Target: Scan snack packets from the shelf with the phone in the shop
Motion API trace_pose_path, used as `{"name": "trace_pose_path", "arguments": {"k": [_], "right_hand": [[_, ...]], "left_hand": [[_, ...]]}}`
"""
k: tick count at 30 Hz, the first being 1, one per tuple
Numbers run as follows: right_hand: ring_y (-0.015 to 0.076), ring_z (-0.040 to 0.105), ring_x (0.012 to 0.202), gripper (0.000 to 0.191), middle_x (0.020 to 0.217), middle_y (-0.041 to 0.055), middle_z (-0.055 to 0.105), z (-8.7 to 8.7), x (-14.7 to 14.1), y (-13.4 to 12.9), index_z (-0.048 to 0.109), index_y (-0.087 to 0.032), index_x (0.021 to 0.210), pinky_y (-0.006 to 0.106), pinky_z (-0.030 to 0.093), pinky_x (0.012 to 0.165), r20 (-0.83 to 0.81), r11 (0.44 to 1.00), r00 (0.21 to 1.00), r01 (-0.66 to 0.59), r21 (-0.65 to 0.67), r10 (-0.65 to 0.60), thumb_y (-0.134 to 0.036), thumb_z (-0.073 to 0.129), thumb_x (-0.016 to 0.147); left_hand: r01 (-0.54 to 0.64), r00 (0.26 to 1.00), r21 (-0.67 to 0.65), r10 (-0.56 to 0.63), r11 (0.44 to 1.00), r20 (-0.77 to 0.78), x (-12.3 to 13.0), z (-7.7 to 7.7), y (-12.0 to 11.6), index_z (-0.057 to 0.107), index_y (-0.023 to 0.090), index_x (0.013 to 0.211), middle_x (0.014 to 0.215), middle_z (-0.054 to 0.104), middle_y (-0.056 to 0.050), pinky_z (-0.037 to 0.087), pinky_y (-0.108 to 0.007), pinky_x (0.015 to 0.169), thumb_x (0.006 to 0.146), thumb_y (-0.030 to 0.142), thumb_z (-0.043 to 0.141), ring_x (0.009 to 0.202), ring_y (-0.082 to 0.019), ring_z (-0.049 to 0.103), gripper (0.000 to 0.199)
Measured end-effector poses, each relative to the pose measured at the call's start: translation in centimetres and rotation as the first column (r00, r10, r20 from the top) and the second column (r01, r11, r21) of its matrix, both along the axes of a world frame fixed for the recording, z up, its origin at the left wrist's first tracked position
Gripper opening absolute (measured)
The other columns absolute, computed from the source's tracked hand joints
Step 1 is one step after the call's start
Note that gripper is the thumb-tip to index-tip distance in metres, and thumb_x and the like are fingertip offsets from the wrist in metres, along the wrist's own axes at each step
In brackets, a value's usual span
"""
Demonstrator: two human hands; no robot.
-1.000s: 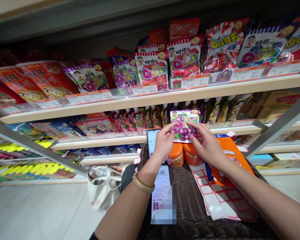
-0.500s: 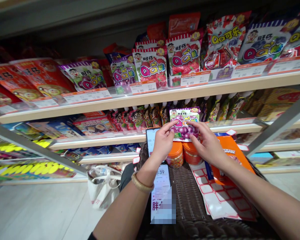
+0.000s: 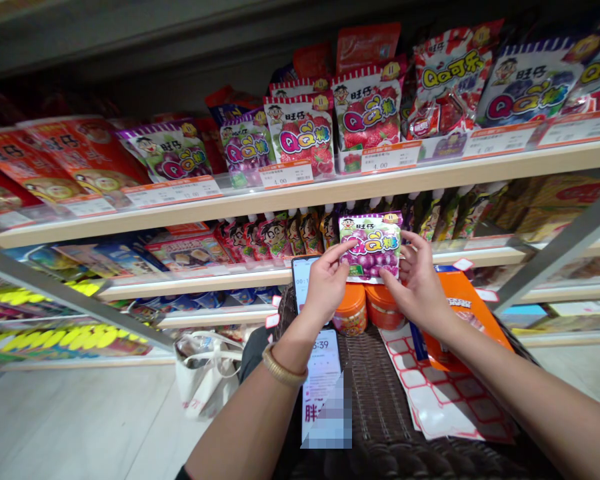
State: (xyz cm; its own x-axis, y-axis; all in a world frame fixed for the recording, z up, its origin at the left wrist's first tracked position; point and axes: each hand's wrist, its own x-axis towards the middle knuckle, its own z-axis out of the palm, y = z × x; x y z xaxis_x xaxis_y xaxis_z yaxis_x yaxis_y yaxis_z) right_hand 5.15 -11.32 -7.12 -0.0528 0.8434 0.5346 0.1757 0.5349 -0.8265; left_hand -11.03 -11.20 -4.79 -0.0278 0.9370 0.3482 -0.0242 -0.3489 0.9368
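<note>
A purple and white bag of grape gummy candy [image 3: 370, 257] is held up between my two hands, its printed front facing me. My left hand [image 3: 329, 280] pinches the bag's left edge, index finger lying across the front. At the right edge, my right hand [image 3: 420, 280] has its thumb on the lower front corner and its fingers at the side, partly behind the bag. Just below the bag stand two orange-lidded jars [image 3: 350, 308] on a dark woven surface [image 3: 375, 373].
Two phones [image 3: 321, 387] lie on the left of the woven surface. An orange packet [image 3: 463, 317] and sheets of red-outlined labels [image 3: 445, 393] lie on the right. Ahead, a wooden shelf [image 3: 260, 200] carries candy bags and price tags. A white tote bag [image 3: 207, 373] sits on the floor.
My right index finger has lifted off the bag's front and moved to its right side, uncovering more of the print. The left hand and the bag have hardly moved.
</note>
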Motion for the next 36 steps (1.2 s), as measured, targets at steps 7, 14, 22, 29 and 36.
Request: {"name": "trace_pose_path", "arguments": {"k": [7,14,22,29,36], "right_hand": [[0.0273,0.068,0.105,0.045,0.12,0.0104,0.069,0.3,0.6,0.4,0.05,-0.025,0.128,0.049,0.056,0.094,0.089,0.995,0.995,-0.025,-0.099,0.034,-0.03,0.065,0.086],[0.0252,0.069,0.096,0.032,0.11,0.0077,0.07,0.5,0.5,0.4,0.053,-0.025,0.113,0.044,0.057,0.086,0.019,0.995,1.0,0.0,-0.095,0.001,-0.033,0.067,0.085],[0.0225,0.065,0.088,0.025,0.097,0.005,0.064,0.2,0.1,0.1,0.049,-0.026,0.104,0.039,0.056,0.079,-0.034,0.989,0.99,0.139,0.04,-0.138,-0.033,0.065,0.086],[0.0265,0.058,0.109,0.035,0.115,0.0092,0.056,0.3,0.1,-0.9,0.055,-0.028,0.12,0.046,0.056,0.088,0.184,0.952,0.973,0.084,0.296,-0.143,-0.023,0.062,0.087],[0.0312,0.056,0.114,0.051,0.125,0.0118,0.056,0.6,0.0,-1.3,0.052,-0.031,0.136,0.056,0.051,0.095,0.428,0.885,0.893,-0.081,0.458,-0.14,-0.024,0.062,0.087]], "left_hand": [[-0.001,0.998,0.089,0.007,0.996,-0.067,-0.1,-0.1,-0.1,0.073,0.019,0.114,0.121,0.07,-0.007,0.046,-0.031,0.103,0.083,0.013,0.053,0.115,-0.018,0.063,0.037],[0.013,0.998,0.111,-0.007,0.994,-0.055,0.2,-0.2,0.0,0.07,0.02,0.118,0.123,0.065,-0.008,0.044,-0.033,0.107,0.082,0.013,0.055,0.117,-0.019,0.059,0.04],[-0.002,0.991,0.057,0.01,0.998,-0.131,0.7,-0.4,-0.5,0.068,0.025,0.121,0.122,0.046,-0.009,0.056,-0.029,0.091,0.083,0.017,0.061,0.118,-0.019,0.053,0.039],[0.164,0.981,0.102,-0.152,0.981,-0.119,0.5,0.1,-0.5,0.063,0.019,0.127,0.132,0.056,-0.014,0.047,-0.037,0.104,0.083,0.045,0.067,0.123,-0.026,0.056,0.051],[0.147,0.985,-0.051,-0.151,0.988,-0.08,0.2,-0.1,-0.4,0.072,0.013,0.095,0.093,0.075,-0.01,0.054,-0.032,0.08,0.077,0.059,0.069,0.086,-0.023,0.069,0.049]]}}
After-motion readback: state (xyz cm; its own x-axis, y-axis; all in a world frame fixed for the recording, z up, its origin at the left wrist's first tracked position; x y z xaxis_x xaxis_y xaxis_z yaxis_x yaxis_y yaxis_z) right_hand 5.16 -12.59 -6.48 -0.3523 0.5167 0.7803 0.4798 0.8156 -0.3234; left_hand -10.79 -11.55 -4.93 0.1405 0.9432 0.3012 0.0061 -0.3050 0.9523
